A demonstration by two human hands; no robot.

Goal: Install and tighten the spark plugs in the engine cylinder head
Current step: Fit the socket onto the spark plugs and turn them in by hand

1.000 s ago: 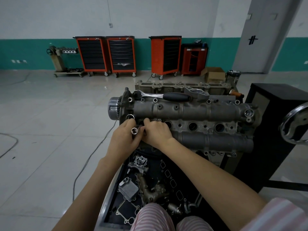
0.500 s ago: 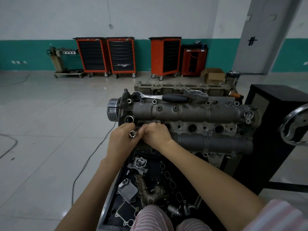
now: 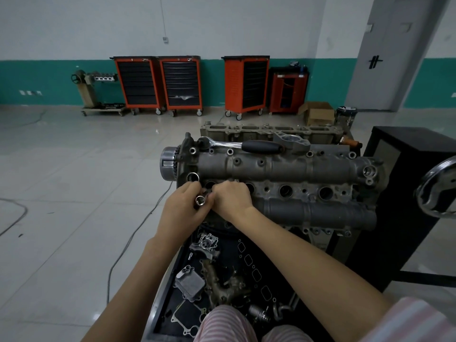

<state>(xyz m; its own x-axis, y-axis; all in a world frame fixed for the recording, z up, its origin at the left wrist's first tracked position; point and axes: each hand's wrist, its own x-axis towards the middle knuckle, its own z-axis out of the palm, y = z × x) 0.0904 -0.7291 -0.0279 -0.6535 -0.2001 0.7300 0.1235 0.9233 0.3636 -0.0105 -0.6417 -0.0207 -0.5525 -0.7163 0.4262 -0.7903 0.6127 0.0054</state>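
Observation:
The grey engine cylinder head sits on a stand in front of me, with a row of dark spark plug holes along its middle. My left hand grips a shiny metal socket whose open end faces me, just below the leftmost holes. My right hand is curled against the socket's far end, fingers closed on something small that I cannot make out. A ratchet wrench with a black handle lies on top of the head, at its back edge.
A black tray of loose engine parts and gaskets lies below the head, near my knees. A black cabinet stands at the right with a chrome wheel. Another engine casting is behind. Orange tool carts line the far wall.
Both hands stayed together at the left spark plug holes. The socket in my left hand shifted slightly left and tilted, its open end now turned more toward me.

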